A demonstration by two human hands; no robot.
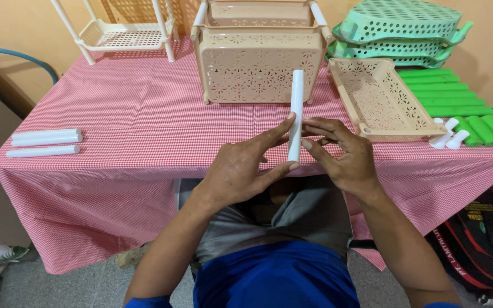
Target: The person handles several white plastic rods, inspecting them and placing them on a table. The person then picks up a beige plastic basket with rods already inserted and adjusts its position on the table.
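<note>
1. From the head camera, the person is sitting at a table (pixel 144 114) covered in a red checked cloth, holding one white tube (pixel 296 114) upright just above the near edge.
2. The left hand (pixel 241 171) is pinching the tube, thumb under its lower end and fingertips pressing its side; the right hand (pixel 343 157) is closing lightly on it from the other side, fingers curled against the middle. Both hands are gripping this one tube and nothing else.
3. As for progress, a beige shelf rack (pixel 258 57) is standing already put together at the back of the table, at least two tiers stacked, so part of the work looks done to me.
4. One loose beige tray (pixel 380 102) is lying flat to the right of the rack, not joined to anything, so I judge it is waiting for its posts.
5. Three more white tubes (pixel 44 142) are lying side by side near the left edge, untouched. That makes four white tubes counting the held one.
6. A white rack (pixel 124 34) is standing at the far left corner, only partly in view.
7. Green trays (pixel 397 34) are sitting stacked at the far right, three as far as I can tell.
8. Green tubes (pixel 457 102) are lying in a row beside them; the exact count is hard to make out, roughly eight.
9. A few small white pieces (pixel 446 137) are lying just beside the beige tray's near corner.
</note>
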